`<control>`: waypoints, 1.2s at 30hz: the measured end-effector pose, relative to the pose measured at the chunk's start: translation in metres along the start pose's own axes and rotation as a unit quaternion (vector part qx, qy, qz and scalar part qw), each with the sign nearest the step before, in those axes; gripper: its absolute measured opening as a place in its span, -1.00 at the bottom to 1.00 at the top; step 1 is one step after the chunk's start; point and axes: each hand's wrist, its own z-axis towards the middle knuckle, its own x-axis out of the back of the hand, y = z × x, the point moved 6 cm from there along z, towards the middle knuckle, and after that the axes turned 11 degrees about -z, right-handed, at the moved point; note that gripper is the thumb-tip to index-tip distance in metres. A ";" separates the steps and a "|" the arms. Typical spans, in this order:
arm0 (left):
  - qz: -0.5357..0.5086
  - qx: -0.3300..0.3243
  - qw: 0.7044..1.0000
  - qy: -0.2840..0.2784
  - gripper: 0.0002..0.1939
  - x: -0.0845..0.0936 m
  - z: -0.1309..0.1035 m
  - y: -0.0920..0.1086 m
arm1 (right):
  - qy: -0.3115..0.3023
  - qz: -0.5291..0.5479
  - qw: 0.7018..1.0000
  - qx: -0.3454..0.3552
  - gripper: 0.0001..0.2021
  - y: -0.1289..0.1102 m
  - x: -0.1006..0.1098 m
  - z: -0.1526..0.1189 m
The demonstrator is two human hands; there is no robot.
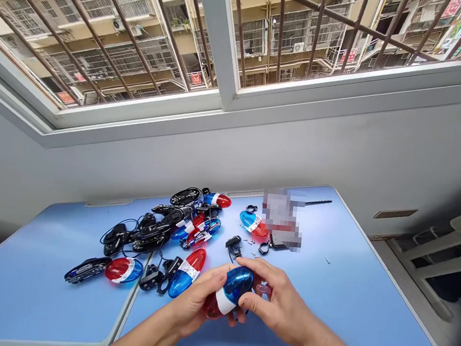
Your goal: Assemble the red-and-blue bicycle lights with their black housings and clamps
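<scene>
Both hands grasp an oval shell point(227, 295) between them: the left hand point(197, 296) cups its red end, thumb lying along the side, while the right hand point(281, 302) has its fingers around the blue end and its thumb against the blue part. The shell is glossy, translucent red and dark blue, split by an opaque white band. Its long axis slants, the blue end pointing away and to the right, the red end toward the wearer and to the left. Just beyond the grip lies a black clip point(233, 242); past it, a blue-and-red shell point(254, 224). Near the left hand rests another tricolour shell point(188, 272), red end pointing away. Farther left of the grip, black parts point(153, 236) are heaped on the blue table point(58, 309).
</scene>
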 end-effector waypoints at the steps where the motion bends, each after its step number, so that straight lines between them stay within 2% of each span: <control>1: -0.003 0.008 1.000 0.010 -0.49 0.000 0.001 0.001 | 0.000 -0.007 1.000 0.003 -0.62 -0.001 0.002 0.002; 5: 0.086 0.007 0.995 0.055 -0.43 -0.002 0.003 0.011 | 0.044 -0.027 0.999 -0.004 -0.78 0.000 0.007 0.006; 7: 0.163 -0.022 0.984 0.074 -0.36 -0.002 0.001 0.020 | 0.068 -0.018 0.998 -0.001 -0.78 0.003 0.008 0.007; 10: 0.231 -0.055 0.970 0.060 -0.22 -0.006 -0.001 0.030 | 0.092 0.026 0.995 -0.001 -0.74 0.011 0.006 0.009; 13: 0.257 -0.047 0.964 0.047 -0.22 -0.009 -0.003 0.033 | 0.102 0.061 0.993 0.000 -0.71 0.018 0.004 0.010; 17: 0.272 -0.035 0.961 0.041 -0.32 -0.013 -0.001 0.035 | 0.146 0.026 0.989 -0.007 -0.68 0.022 0.008 0.009; 20: 0.251 -0.015 0.968 0.018 -0.33 -0.017 0.003 0.034 | 0.144 0.026 0.989 -0.019 -0.68 0.020 0.009 0.011; 22: 0.241 0.003 0.970 0.023 -0.32 -0.018 0.006 0.033 | 0.143 0.019 0.989 -0.034 -0.70 0.021 0.010 0.013; 26: 0.252 0.012 0.967 0.042 -0.38 -0.018 0.008 0.035 | 0.139 -0.035 0.988 -0.050 -0.66 0.022 0.015 0.016; 30: 0.235 0.023 0.972 0.001 -0.42 -0.021 0.006 0.040 | 0.109 -0.121 0.986 -0.045 -0.63 0.021 0.020 0.015; 33: 0.204 0.062 0.975 -0.060 -0.49 -0.022 0.003 0.041 | 0.136 -0.266 0.954 0.003 -0.59 0.012 0.029 0.012; 36: 0.180 0.096 0.974 -0.098 -0.46 -0.023 0.001 0.038 | 0.153 -0.341 0.922 0.103 -0.56 -0.003 0.031 0.009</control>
